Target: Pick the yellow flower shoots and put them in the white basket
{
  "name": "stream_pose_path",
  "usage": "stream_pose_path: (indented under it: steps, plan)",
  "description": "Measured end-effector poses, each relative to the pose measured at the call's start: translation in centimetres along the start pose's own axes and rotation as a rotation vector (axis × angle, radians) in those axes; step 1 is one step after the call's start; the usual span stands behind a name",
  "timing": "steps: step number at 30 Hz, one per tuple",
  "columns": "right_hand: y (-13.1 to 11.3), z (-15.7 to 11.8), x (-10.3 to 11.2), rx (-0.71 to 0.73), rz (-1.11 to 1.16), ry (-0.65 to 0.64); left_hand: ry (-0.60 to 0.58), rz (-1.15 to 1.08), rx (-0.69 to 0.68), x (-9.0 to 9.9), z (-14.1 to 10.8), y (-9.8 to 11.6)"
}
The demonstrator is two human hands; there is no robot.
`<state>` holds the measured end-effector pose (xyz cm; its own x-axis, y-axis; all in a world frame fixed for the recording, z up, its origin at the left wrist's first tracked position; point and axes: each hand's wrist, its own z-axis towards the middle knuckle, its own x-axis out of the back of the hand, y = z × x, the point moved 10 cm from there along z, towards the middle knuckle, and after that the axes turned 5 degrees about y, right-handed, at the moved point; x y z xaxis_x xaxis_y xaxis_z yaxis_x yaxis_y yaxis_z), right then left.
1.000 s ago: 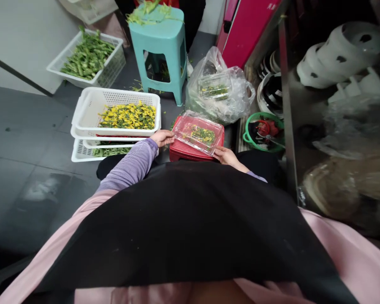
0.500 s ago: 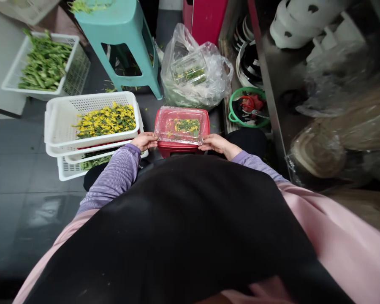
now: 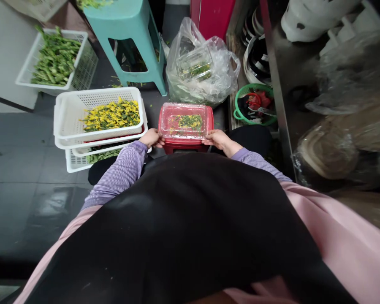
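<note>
A clear plastic food container (image 3: 187, 121) with a lid sits on a red stool (image 3: 185, 145) in front of me. Yellow flowers and green stems (image 3: 190, 121) show through it. My left hand (image 3: 152, 138) pinches the container's near left corner. At the near right corner, my right hand (image 3: 219, 140) grips the edge between thumb and fingers. To the left of my left hand, a stack of white baskets holds yellow-flowered greens (image 3: 112, 115) in its top basket (image 3: 70, 126).
A white basket (image 3: 25, 71) of green stems stands far left, beside a turquoise stool (image 3: 117, 19). Behind the container lies a clear plastic bag (image 3: 220, 80) with packed containers. A green basket (image 3: 242, 118) with scissors and a metal shelf (image 3: 278, 93) are on the right.
The view has shifted slightly, so the surroundings sit a little further right and up. Both hands stay at the container's near corners, and the container lies more squarely over the red stool.
</note>
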<state>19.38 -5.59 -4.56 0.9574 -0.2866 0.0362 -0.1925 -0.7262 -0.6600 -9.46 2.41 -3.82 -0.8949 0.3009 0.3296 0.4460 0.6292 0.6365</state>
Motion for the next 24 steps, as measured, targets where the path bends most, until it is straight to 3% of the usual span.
stream_pose_path:
  steps: [4,10,20,24]
  plan:
    - [0.4,0.0,0.2,-0.029,0.048,-0.014,-0.053,-0.301,0.105,0.2,0.1,-1.2]
    - [0.9,-0.5,0.5,-0.058,0.147,-0.034,-0.071,-0.529,0.086,-0.1,0.8,-1.7]
    - [2.1,-0.2,-0.8,-0.095,0.034,-0.096,-0.082,-0.486,0.017,-1.0,-0.2,-2.1]
    - [1.4,-0.4,-0.8,-0.047,0.067,-0.071,-0.037,-0.479,-0.004,-0.2,-0.2,-2.0]
